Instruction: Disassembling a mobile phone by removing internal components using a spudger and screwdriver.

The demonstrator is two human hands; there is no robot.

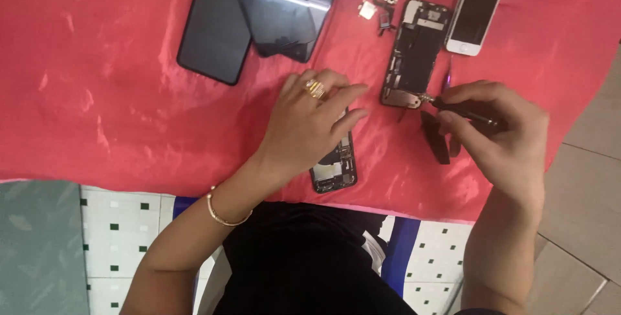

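My left hand (310, 124), with a gold ring and a bracelet at the wrist, lies flat on an opened phone body (336, 169) on the red cloth (97, 95), covering its upper half. My right hand (498, 137) grips a thin dark screwdriver (462, 111), tip pointing left. The tip touches the lower end of a second opened phone body (414, 53) with exposed black internals. A dark strip-shaped part (435, 137) lies under my right fingers.
Two dark phone screens (217, 30) (288, 8) lie overlapped at the top. A white phone (477, 8) sits at the top right. Small loose parts (378, 6) lie between them. The cloth's front edge hangs over a tiled surface (123, 224).
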